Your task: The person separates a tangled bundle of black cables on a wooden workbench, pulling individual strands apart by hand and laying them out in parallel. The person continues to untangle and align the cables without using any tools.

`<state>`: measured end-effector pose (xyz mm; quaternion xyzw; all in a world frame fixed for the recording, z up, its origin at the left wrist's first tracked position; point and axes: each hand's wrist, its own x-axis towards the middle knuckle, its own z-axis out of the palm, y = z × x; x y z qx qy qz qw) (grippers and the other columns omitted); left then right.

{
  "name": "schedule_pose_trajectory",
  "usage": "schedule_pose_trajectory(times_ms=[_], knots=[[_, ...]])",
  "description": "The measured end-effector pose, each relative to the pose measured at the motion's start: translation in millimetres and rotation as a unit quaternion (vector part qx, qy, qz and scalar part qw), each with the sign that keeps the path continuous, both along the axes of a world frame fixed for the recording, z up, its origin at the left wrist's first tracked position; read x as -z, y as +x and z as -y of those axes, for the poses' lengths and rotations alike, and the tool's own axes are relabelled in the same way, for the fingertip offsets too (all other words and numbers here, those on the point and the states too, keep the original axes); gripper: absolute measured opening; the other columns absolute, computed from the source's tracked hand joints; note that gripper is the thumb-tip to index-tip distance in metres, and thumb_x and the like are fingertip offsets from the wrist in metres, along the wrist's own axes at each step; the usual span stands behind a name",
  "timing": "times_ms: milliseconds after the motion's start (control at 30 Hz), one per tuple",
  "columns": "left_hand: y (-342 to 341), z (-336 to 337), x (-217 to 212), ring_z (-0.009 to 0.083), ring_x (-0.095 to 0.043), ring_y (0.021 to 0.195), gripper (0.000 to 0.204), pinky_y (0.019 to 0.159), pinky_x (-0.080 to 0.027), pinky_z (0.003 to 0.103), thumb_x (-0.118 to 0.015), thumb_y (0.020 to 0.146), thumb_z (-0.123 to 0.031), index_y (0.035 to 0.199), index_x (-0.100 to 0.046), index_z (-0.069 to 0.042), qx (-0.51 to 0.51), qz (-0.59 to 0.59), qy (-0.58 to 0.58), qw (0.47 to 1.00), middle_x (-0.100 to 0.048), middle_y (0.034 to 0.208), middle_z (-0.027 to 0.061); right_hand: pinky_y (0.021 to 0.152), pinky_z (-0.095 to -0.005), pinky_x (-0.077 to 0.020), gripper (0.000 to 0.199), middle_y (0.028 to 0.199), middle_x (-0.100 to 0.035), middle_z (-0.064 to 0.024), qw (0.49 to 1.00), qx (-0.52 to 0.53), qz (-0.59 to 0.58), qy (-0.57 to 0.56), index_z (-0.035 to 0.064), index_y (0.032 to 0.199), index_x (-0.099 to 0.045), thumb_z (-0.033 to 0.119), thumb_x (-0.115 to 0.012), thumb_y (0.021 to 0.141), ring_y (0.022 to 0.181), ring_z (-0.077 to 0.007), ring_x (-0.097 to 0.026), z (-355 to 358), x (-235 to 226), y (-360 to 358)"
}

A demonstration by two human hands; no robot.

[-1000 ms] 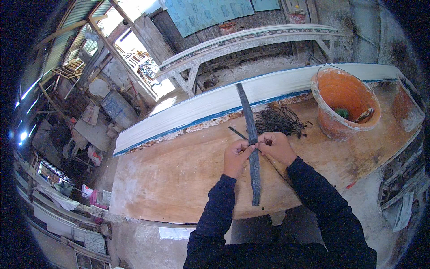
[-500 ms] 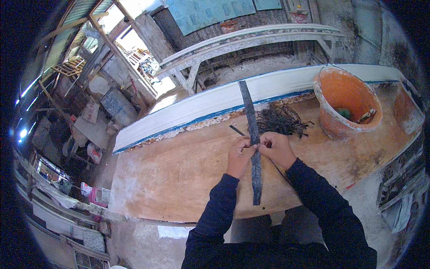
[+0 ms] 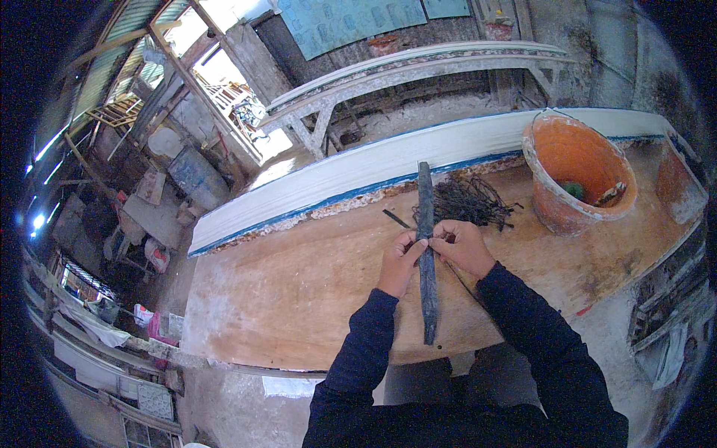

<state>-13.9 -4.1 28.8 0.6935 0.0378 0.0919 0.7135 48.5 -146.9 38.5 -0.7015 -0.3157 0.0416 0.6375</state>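
A long, flat dark-grey strip [image 3: 426,287] stands out lengthwise over the wooden board, its far end reaching the blue-edged white length. My left hand [image 3: 398,263] is closed in a pinch at the strip's middle, thumb against it. On the other side, my right hand [image 3: 464,250] is also closed, thumb and finger meeting at the strip's edge. A thin black cord [image 3: 467,286] trails from beneath my right hand toward my sleeve, and a short dark end [image 3: 395,218] sticks out beyond my left fingers. The exact grip between the fingertips is hidden.
Just beyond my hands lies a tangled heap of black cords [image 3: 478,203] on the wooden board [image 3: 284,299]. An orange bucket [image 3: 549,201] with small items inside stands at right. A long white moulding-like length [image 3: 321,187] borders the far side; behind it is a white bench [image 3: 418,71].
The strip's far end has dropped nearer and shifted right, so the strip looks shorter and narrower. Both hands stay almost where they were, still pinching at its middle.
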Motion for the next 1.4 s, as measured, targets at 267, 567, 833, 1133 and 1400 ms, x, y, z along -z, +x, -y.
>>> schedule_pose_trajectory(times_ms=[267, 567, 833, 1133, 1400], knots=[[-5.4, 2.1, -12.9, 0.0060, -0.053, 0.071, 0.015, 0.061, -0.044, 0.021, -0.053, 0.084, -0.017, 0.093, -0.057, -0.006, 0.044, -0.035, -0.122, 0.991, -0.058, 0.083, -0.0016, 0.046, -0.0234, -0.0390, 0.014, 0.057, -0.053, 0.0002, 0.997, -0.042, -0.071, 0.000, 0.0024, 0.068, -0.059, 0.014, -0.060, 0.074, 0.050, -0.0063, -0.049, 1.3, -2.6, 0.3], [-3.8, -3.5, -8.6, 0.0092, -0.056, 0.075, 0.015, 0.066, -0.047, 0.026, -0.052, 0.084, -0.015, 0.095, -0.055, -0.006, 0.051, -0.053, -0.150, 0.986, -0.059, 0.085, 0.0004, 0.042, -0.0224, -0.0384, 0.015, 0.057, -0.053, -0.0003, 0.996, -0.052, -0.069, -0.012, 0.0024, 0.068, -0.058, 0.015, -0.059, 0.075, 0.047, -0.0064, -0.049, 3.9, -7.7, 0.5], [-3.6, -6.7, -9.9, 0.0090, -0.056, 0.072, 0.010, 0.064, -0.047, 0.025, -0.053, 0.084, -0.016, 0.088, -0.054, -0.007, 0.059, -0.038, -0.161, 0.984, -0.060, 0.082, 0.0017, 0.044, -0.0176, -0.0375, 0.011, 0.059, -0.053, 0.0012, 0.975, -0.125, -0.181, 0.012, 0.0051, 0.071, -0.056, 0.014, -0.059, 0.077, 0.049, -0.0050, -0.050, 7.7, -16.5, -1.6], [-5.1, -5.4, -13.6, 0.0091, -0.057, 0.069, 0.008, 0.062, -0.049, 0.024, -0.055, 0.083, -0.014, 0.087, -0.053, -0.008, 0.060, -0.020, -0.176, 0.982, -0.059, 0.080, 0.0016, 0.043, -0.0176, -0.0378, 0.010, 0.061, -0.053, 0.0016, 0.974, -0.150, -0.167, -0.003, 0.0050, 0.072, -0.057, 0.014, -0.061, 0.076, 0.049, -0.0045, -0.049, 8.8, -14.1, -0.1], [-6.2, -2.0, -15.8, 0.0079, -0.055, 0.067, 0.009, 0.058, -0.045, 0.022, -0.058, 0.079, -0.009, 0.087, -0.054, -0.007, 0.058, -0.027, -0.119, 0.991, -0.059, 0.079, 0.0004, 0.041, -0.0194, -0.0365, 0.010, 0.058, -0.052, 0.0011, 0.985, -0.082, -0.149, 0.007, 0.0042, 0.071, -0.057, 0.012, -0.062, 0.075, 0.046, -0.0048, -0.047, 9.9, -16.1, 0.0]])
